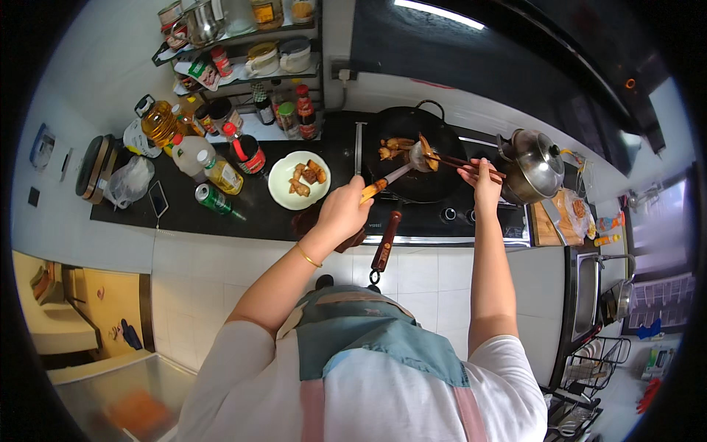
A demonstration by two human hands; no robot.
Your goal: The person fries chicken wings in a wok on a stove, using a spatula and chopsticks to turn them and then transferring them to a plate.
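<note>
My left hand (pixel 345 209) grips the wooden handle of a metal ladle (pixel 375 189), whose bowl is over the black wok (pixel 409 188). My right hand (pixel 483 178) holds dark chopsticks (pixel 461 162); their tips touch a browned piece of meat (pixel 426 148) at the ladle's bowl. More browned pieces (pixel 395 148) lie in the wok. Left of the wok, a pale scalloped plate (pixel 281 198) holds several browned pieces (pixel 304 178). A second metal utensil handle (pixel 359 146) stands between plate and wok. The wok's handle (pixel 388 240) sticks out past the counter edge.
A lidded steel pot (pixel 530 171) stands right of the wok, then a cutting board (pixel 544 226) with a knife (pixel 552 218). To the left are a green can (pixel 212 199), oil and sauce bottles (pixel 246 150) and a phone (pixel 158 199). A spice rack (pixel 248 80) rises behind.
</note>
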